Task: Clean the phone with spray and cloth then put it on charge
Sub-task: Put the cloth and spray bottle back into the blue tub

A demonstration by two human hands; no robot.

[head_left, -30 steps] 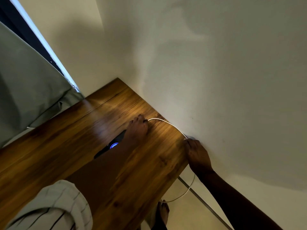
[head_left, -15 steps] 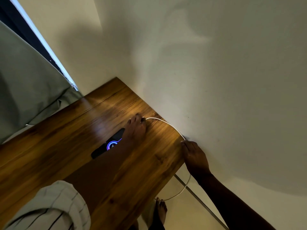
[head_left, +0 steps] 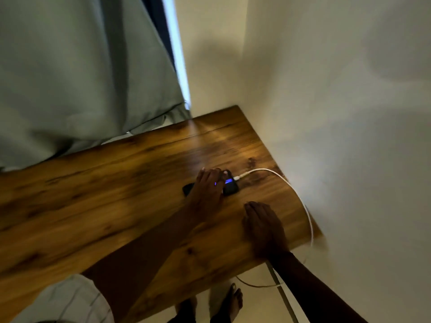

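Note:
A black phone (head_left: 229, 188) lies flat on the wooden table (head_left: 93, 194) near its right end, with a blue glow on its screen. A white charging cable (head_left: 275, 174) is plugged into the phone's right end and curves over the table's right edge down to the floor. My left hand (head_left: 206, 190) rests palm down on top of the phone, fingers spread, covering its middle. My right hand (head_left: 263, 226) lies flat on the table just in front of the phone, fingers together, holding nothing. No spray or cloth is in view.
A cream wall (head_left: 338, 113) runs along the table's right side, meeting another wall at the far corner. A grey-green curtain (head_left: 81, 78) hangs behind the table on the left. My bare feet (head_left: 229, 304) stand on the pale floor below the table's near edge.
My right hand let go of the cable at the table's right edge and came to rest flat on the tabletop. My left hand slid over the phone. The camera view swung left.

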